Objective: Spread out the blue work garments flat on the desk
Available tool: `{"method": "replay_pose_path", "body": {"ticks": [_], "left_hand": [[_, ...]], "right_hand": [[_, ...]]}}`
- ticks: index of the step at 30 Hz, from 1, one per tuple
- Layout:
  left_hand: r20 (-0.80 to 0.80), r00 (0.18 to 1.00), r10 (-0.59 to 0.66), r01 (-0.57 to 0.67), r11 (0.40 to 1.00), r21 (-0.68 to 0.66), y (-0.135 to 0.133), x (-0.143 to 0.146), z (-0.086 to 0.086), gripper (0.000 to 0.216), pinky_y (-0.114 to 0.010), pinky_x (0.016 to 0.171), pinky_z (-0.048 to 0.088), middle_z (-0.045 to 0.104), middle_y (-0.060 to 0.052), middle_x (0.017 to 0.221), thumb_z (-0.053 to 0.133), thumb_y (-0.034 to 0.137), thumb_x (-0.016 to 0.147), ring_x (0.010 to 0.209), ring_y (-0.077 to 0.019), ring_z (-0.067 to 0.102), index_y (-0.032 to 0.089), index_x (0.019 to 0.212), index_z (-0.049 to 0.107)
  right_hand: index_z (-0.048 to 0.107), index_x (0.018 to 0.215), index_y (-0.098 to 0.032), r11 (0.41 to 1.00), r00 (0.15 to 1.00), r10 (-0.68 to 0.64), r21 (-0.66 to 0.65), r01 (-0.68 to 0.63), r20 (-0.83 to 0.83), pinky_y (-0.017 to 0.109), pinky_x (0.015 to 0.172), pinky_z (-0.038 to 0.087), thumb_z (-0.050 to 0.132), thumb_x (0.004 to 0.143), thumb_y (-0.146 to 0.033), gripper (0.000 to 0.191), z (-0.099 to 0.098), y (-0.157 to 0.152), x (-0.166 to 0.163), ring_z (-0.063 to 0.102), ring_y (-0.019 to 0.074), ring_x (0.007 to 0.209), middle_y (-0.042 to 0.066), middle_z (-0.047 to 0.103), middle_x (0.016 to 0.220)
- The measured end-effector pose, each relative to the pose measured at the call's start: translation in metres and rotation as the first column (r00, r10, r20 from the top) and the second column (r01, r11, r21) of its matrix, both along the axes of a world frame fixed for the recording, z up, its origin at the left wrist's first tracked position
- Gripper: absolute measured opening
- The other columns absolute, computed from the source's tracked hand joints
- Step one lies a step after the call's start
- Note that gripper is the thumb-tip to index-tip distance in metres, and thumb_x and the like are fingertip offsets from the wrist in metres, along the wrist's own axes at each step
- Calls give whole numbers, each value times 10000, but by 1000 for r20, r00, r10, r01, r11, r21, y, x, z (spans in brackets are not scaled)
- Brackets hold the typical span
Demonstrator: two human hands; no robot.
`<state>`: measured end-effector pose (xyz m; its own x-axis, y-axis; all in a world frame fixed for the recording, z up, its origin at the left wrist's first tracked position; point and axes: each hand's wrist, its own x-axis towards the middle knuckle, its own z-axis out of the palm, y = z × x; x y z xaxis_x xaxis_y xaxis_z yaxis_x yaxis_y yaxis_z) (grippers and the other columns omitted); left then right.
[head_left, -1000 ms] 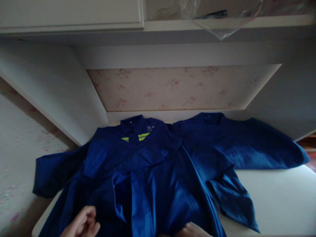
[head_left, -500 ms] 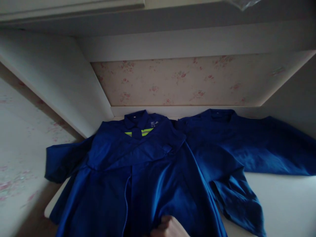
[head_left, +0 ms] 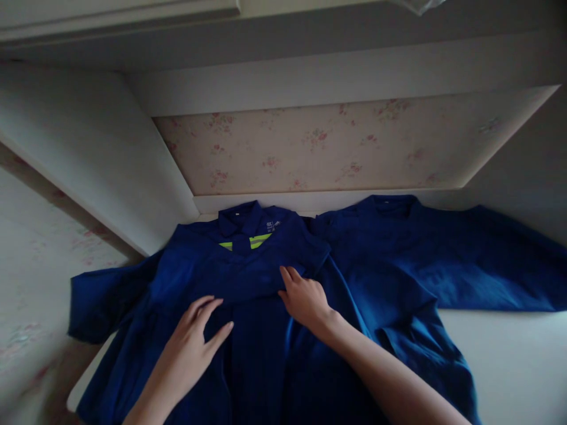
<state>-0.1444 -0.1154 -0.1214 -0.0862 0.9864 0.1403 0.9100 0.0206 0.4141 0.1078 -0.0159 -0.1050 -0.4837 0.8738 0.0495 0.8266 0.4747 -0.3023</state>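
Observation:
A blue work jacket (head_left: 261,360) lies spread on a white surface, its collar at the back. A white logo and lime-yellow strips show at its chest. Across the chest lies a band of blue cloth, perhaps a sleeve (head_left: 212,268). My left hand (head_left: 195,336) is over the jacket's left part, fingers and thumb apart, holding nothing. My right hand (head_left: 305,298) rests on the right end of the band with its fingers stretched out and the thumb apart. Whether the fingertips press the cloth is hard to see.
A second blue jacket (head_left: 394,254) lies to the right, one sleeve reaching the right edge. The white tabletop (head_left: 509,360) shows at lower right. A white side panel (head_left: 101,136) stands at left, and an overhead cabinet (head_left: 186,59) hangs above the flowered back wall (head_left: 319,153).
Both hands have come up over the jacket; before, only one closed hand showed at the bottom edge. My right hand now lies on the chest band. The view has shifted slightly.

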Motion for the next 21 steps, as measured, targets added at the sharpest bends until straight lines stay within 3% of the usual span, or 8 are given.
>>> {"method": "replay_pose_path", "body": {"ticks": [2, 5, 7, 10, 12, 14, 18, 21], "left_hand": [[-67, 998, -1, 1, 1000, -4, 24, -3, -9, 652, -499, 1074, 422, 505, -147, 1415, 559, 594, 843, 1287, -350, 496, 187, 1352, 523], [-80, 996, -27, 19, 994, -107, 44, -5, -21, 634, -500, 1047, 439, 569, -173, 1351, 535, 530, 872, 1244, -357, 543, 137, 1368, 511], [-28, 999, -15, 10, 988, -152, 50, -6, -25, 587, -431, 949, 517, 654, -140, 1222, 493, 499, 897, 1106, -298, 646, 155, 1373, 506], [118, 992, 45, -23, 984, -177, 51, -7, -26, 507, -373, 840, 551, 730, -89, 1040, 468, 472, 900, 955, -256, 706, 187, 1307, 569], [196, 979, 63, -30, 985, -168, 50, -8, -26, 409, -366, 878, 531, 742, -83, 1054, 468, 460, 886, 997, -262, 698, 215, 1145, 669], [223, 972, 74, -43, 989, -143, 48, -9, -25, 364, -349, 876, 528, 749, -73, 1044, 469, 472, 877, 981, -257, 702, 236, 1030, 701], [332, 906, 261, -225, 964, -144, 37, -29, -18, 504, -326, 623, 566, 690, -5, 605, 493, 572, 864, 586, -223, 688, 184, 1151, 639], [503, 726, 469, -540, 842, -6, 22, -57, -3, 559, -328, 593, 578, 695, -5, 677, 561, 570, 836, 595, -211, 687, 143, 1195, 600]], "right_hand": [[637, 1151, -172, 999, 999, 32, -14, -32, 19, 344, 665, 547, 465, 924, -168, 285, -11, 11, -7, 712, 238, 779, 117, 658, 1188], [664, 1094, -233, 987, 986, 162, 6, -162, -44, 301, 805, 539, 414, 941, -126, 312, -15, 9, -14, 691, 188, 912, 45, 675, 1153], [604, 1252, -281, 947, 940, 319, 89, -310, -120, 301, 933, 498, 412, 932, -98, 415, -13, 4, -14, 630, 177, 1087, 46, 549, 1391], [424, 1447, -327, 858, 848, 497, 250, -449, -183, 378, 1023, 453, 407, 870, -13, 657, -18, 5, -9, 485, 228, 1296, 76, 212, 1614], [333, 1498, -330, 884, 877, 434, 285, -370, -207, 430, 1051, 428, 419, 813, 36, 782, -28, 11, -5, 395, 265, 1373, 105, 119, 1631], [311, 1512, -308, 952, 938, 245, 243, -186, -244, 446, 1033, 439, 441, 808, 34, 793, -39, 19, -2, 414, 276, 1358, 139, 114, 1627], [496, 1415, -256, 998, 963, -37, 33, 48, -267, 361, 957, 492, 500, 930, -167, 493, -54, 32, 3, 599, 223, 1129, 108, 521, 1426], [673, 1212, -278, 997, 957, -78, -16, 77, -279, 302, 951, 479, 482, 964, -231, 316, -55, 37, 10, 624, 192, 1056, 24, 681, 1195]]}}
